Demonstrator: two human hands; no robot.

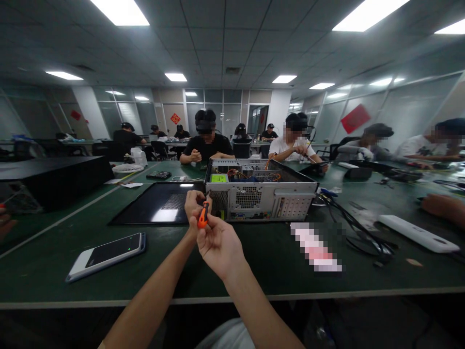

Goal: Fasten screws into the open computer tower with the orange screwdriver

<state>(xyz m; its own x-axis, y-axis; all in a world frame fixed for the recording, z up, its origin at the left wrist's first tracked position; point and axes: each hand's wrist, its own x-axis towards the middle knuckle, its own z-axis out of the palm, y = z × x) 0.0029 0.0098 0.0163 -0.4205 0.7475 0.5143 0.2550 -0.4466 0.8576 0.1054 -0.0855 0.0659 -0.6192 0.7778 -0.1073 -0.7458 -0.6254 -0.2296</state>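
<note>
An orange and black screwdriver [203, 216] points away from me toward the left rear corner of an open desktop computer case [267, 191]. The fingers of my right hand [222, 245] are closed around its handle. My left hand [195, 202] is beside the screwdriver's shaft at the case corner, fingers curled in a pinch; what they hold, if anything, is hidden. Wires and a power supply with a green-yellow label [219, 179] show inside the case. A black side panel [160, 203] lies flat left of it, partly behind my left hand.
A white device with a dark screen [114, 249] lies front left on the green table [276, 271]. A black case [54, 179] stands far left. To the right are black cables [358, 232] and a white power strip [417, 232]. Co-workers sit across and at the right.
</note>
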